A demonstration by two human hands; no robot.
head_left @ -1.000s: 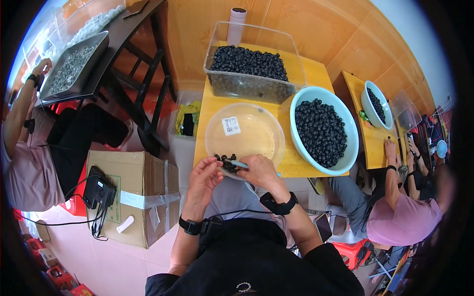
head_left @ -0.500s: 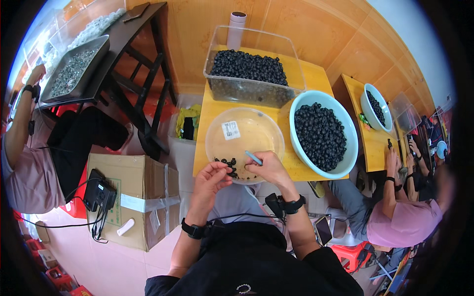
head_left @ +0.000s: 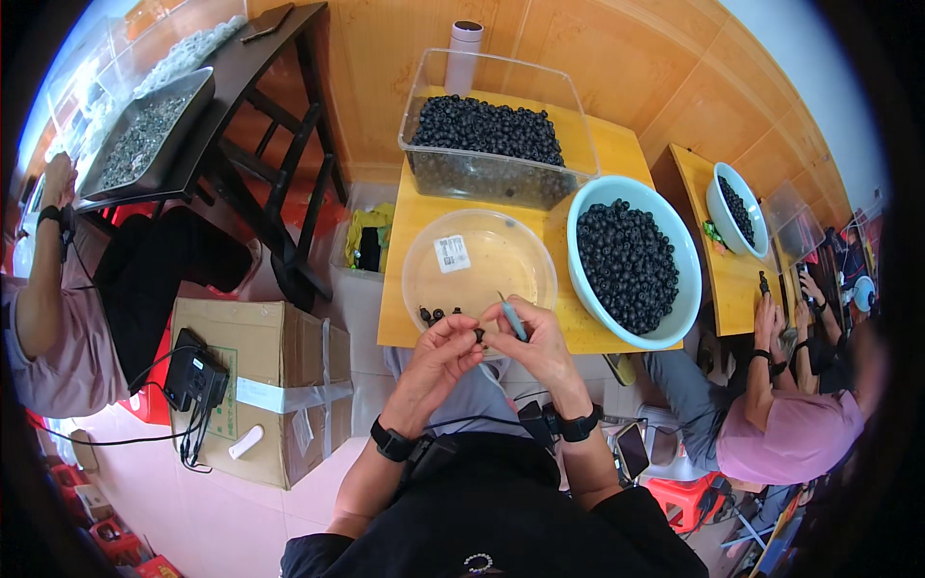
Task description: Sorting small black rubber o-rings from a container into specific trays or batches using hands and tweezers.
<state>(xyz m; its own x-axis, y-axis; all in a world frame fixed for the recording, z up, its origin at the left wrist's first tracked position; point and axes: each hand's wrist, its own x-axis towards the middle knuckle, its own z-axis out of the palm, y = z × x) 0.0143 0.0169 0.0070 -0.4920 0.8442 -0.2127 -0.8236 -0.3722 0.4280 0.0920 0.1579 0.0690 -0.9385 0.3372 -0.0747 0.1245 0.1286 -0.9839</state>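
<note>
A white label (head_left: 452, 253), print unreadable, is on the round tray (head_left: 520, 255); the left hand (head_left: 438, 364) pinches a black bead (head_left: 479, 335) in its fingertips. The right hand (head_left: 540, 349), closed round a blue tool (head_left: 515, 320), sits just beside the bead.

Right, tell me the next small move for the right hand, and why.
Probably turn the blue tool tip-first toward the black piece: the left hand has the piece at its fingertips, while the right hand grips the tool with its thin tip pointing away.
</note>
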